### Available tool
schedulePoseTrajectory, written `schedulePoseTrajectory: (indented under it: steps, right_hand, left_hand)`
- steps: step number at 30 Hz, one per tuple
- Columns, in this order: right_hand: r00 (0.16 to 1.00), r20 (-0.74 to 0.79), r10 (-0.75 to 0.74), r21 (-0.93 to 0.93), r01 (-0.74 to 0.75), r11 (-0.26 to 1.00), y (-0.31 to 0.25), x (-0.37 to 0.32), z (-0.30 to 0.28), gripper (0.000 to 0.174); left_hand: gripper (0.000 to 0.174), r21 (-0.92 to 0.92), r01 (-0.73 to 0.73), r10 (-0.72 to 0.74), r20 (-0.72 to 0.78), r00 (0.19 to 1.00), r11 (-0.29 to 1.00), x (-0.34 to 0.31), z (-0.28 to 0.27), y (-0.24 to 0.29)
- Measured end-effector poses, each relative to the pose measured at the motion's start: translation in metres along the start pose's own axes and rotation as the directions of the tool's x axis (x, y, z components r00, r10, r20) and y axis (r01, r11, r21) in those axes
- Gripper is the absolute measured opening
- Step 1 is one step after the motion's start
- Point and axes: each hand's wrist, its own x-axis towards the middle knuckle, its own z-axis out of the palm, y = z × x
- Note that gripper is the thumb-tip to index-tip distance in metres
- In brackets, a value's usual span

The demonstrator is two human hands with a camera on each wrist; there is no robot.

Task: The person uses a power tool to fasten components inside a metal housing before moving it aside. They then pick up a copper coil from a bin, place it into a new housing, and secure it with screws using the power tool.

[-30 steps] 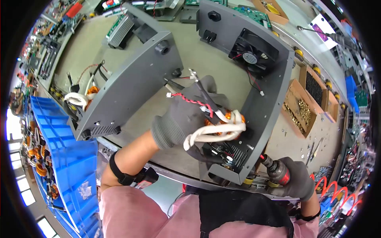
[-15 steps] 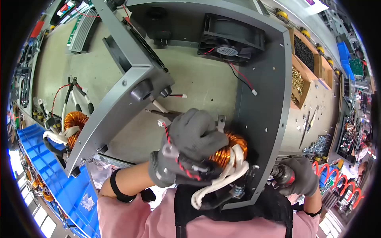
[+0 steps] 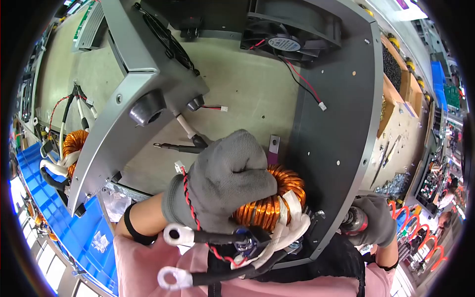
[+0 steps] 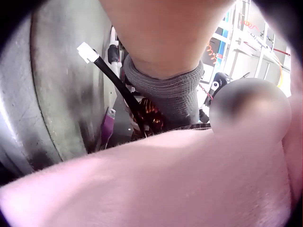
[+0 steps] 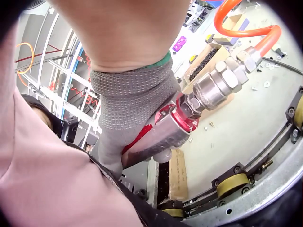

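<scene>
In the head view my gloved left hand [image 3: 225, 180] curls round a toroidal coil [image 3: 287, 183] wound with copper wire, at the near end of a grey metal case [image 3: 331, 133]. White-sleeved leads [image 3: 296, 218] and black cables with ring lugs [image 3: 178, 278] hang from the coil toward my body. A twisted red-black wire [image 3: 190, 208] lies across the wrist. Outside the case's right wall, my gloved right hand [image 3: 373, 220] grips an air screwdriver [image 5: 163, 135]; its orange hose [image 5: 246, 33] shows in the right wrist view. The screwdriver's tip is hidden behind the wall.
A black fan [image 3: 292, 34] sits at the case's far end, its plug [image 3: 322, 106] dangling. To the left stands another grey panel [image 3: 128, 104] with black feet, and beyond it a second coil [image 3: 75, 144]. Wooden screw boxes [image 3: 388, 109] and a blue bin [image 3: 39, 173] flank the bench.
The view has come closer over the case. The coil has turned in my left hand, and its ring-lug cables now point left toward my body. My right hand keeps hold of the screwdriver.
</scene>
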Motion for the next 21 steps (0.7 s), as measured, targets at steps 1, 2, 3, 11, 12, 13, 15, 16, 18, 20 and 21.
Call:
schedulePoseTrajectory:
  steps: [1, 2, 3, 11, 12, 13, 15, 16, 18, 20, 21]
  right_hand:
    - [1.000, 0.001, -0.004, -0.002, 0.004, 1.000, 0.002, 0.001, 0.001, 0.058]
    - [0.999, -0.019, -0.032, 0.024, 0.032, 0.999, 0.005, 0.002, 0.004, 0.058]
    - [0.998, -0.039, -0.057, 0.048, 0.059, 0.997, 0.007, 0.002, 0.005, 0.058]
    - [0.998, -0.003, -0.069, 0.020, 0.069, 0.997, 0.015, 0.004, 0.006, 0.060]
    - [0.996, -0.006, -0.093, 0.019, 0.093, 0.996, 0.016, 0.004, 0.006, 0.061]
    - [0.995, -0.006, -0.095, 0.021, 0.095, 0.995, 0.016, 0.003, 0.006, 0.061]
    - [0.994, -0.054, -0.093, -0.165, 0.083, 0.983, 0.013, 0.000, 0.005, 0.064]
    - [0.994, -0.052, -0.099, -0.162, 0.090, 0.983, 0.010, 0.000, 0.004, 0.064]
    - [0.981, -0.146, -0.125, -0.366, 0.063, 0.928, 0.002, -0.001, 0.002, 0.064]
    - [0.982, -0.157, -0.106, -0.388, 0.038, 0.921, -0.003, -0.003, 0.000, 0.064]
    - [0.979, -0.165, -0.118, -0.423, 0.038, 0.905, -0.006, -0.004, 0.000, 0.064]
  left_hand:
    - [0.039, -0.008, -0.014, 0.015, 0.042, 0.999, 1.000, 0.002, -0.005, 0.001]
    - [0.040, -0.020, -0.027, 0.029, 0.084, 0.996, 0.999, 0.004, -0.010, 0.002]
    - [0.041, 0.002, -0.032, 0.031, 0.166, 0.986, 0.999, 0.005, -0.016, 0.002]
    - [0.026, -0.143, 0.007, 0.023, 0.208, 0.978, 0.990, 0.018, -0.016, 0.002]
    - [0.028, -0.148, -0.049, 0.081, 0.220, 0.972, 0.988, 0.018, -0.016, 0.000]
    - [0.028, -0.145, -0.047, 0.079, 0.222, 0.972, 0.988, 0.017, -0.014, 0.000]
    - [0.035, 0.023, -0.076, 0.070, 0.174, 0.982, 0.997, 0.016, -0.009, 0.000]
    - [0.035, 0.029, -0.071, 0.065, 0.173, 0.983, 0.997, 0.015, -0.007, 0.000]
    - [0.034, 0.116, -0.022, -0.014, 0.299, 0.954, 0.993, 0.015, -0.004, 0.001]
    - [0.037, 0.115, 0.011, -0.051, 0.348, 0.936, 0.993, 0.017, -0.005, 0.005]
    - [0.037, 0.097, -0.048, 0.016, 0.301, 0.954, 0.994, 0.014, -0.002, 0.003]
